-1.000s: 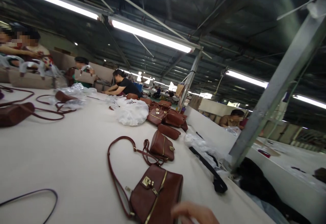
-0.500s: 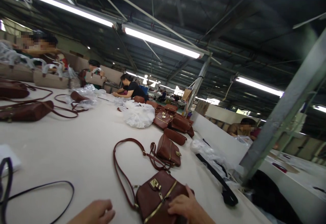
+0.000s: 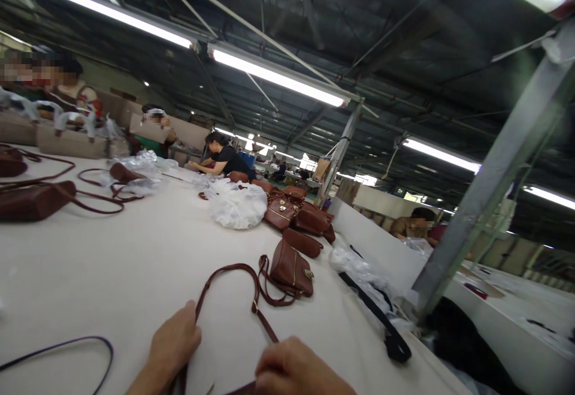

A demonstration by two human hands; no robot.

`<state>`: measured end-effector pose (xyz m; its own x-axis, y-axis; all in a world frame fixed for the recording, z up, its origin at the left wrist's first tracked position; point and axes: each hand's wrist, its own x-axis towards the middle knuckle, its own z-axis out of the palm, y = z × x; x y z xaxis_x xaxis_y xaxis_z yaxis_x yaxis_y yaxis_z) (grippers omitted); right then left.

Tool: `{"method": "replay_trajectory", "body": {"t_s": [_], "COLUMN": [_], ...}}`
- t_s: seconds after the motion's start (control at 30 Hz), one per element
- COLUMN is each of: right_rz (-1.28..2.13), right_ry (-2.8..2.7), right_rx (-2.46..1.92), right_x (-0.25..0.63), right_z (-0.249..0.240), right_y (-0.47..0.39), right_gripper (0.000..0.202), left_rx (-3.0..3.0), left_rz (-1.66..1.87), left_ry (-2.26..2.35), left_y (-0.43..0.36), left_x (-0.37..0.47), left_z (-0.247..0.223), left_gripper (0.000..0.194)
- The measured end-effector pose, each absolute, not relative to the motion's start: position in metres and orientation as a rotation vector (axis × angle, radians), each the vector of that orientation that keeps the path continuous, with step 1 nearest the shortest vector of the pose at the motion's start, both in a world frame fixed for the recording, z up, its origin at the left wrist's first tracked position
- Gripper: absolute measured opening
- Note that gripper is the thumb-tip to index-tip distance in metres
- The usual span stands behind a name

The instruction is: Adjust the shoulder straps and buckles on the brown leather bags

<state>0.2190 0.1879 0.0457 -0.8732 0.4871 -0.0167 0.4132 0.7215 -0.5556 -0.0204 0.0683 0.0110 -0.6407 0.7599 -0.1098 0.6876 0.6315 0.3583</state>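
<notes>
My left hand (image 3: 176, 338) is closed around the long brown strap (image 3: 233, 267) of a handbag at the lower middle of the head view. The strap arcs over the white table and runs down to my right hand (image 3: 300, 368), whose fingers are curled in at the bottom edge. Only a dark sliver of this brown handbag (image 3: 245, 389) shows between my hands; the rest is out of view. Beyond my hands lies a second brown handbag (image 3: 291, 268) with a gold zip and clasp, its strap looped beside it.
Several brown handbags (image 3: 309, 218) are piled at the back beside bunched white wrapping (image 3: 238, 203). On the right lie a black strap (image 3: 375, 314) and clear plastic, near a slanted metal post (image 3: 489, 185). More brown bags (image 3: 36, 201) lie left. Co-workers sit around the tables.
My left hand has moved up and taken hold of the strap. My right hand's fingers have curled, and the near handbag has gone almost wholly below the view. The view has shifted slightly right.
</notes>
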Motion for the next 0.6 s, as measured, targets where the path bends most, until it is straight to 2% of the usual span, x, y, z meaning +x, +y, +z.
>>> {"method": "replay_trajectory", "body": {"t_s": [0.07, 0.17, 0.27, 0.5, 0.6], "right_rz": [0.661, 0.666, 0.887, 1.673, 1.825], "right_ry": [-2.71, -2.578, -2.463, -1.966, -1.706], "right_rx": [-1.029, -1.178, -1.123, -0.643, -0.508], "right_x": [0.188, 0.145, 0.12, 0.144, 0.175], "right_z": [0.049, 0.038, 0.02, 0.025, 0.04], "right_y": [0.207, 0.23, 0.24, 0.259, 0.278], "right_gripper": [0.015, 0.02, 0.013, 0.057, 0.062], "left_rx": [1.188, 1.218, 1.213, 1.004, 0.986], "left_rz": [0.404, 0.403, 0.422, 0.452, 0.454], "left_ry": [2.608, 2.606, 2.61, 2.745, 2.789], "left_y": [0.067, 0.066, 0.063, 0.046, 0.039], "left_x": [-0.022, -0.029, -0.04, -0.077, -0.09], "left_z": [0.008, 0.004, 0.002, 0.005, 0.008], "left_gripper": [0.029, 0.028, 0.029, 0.04, 0.038]}}
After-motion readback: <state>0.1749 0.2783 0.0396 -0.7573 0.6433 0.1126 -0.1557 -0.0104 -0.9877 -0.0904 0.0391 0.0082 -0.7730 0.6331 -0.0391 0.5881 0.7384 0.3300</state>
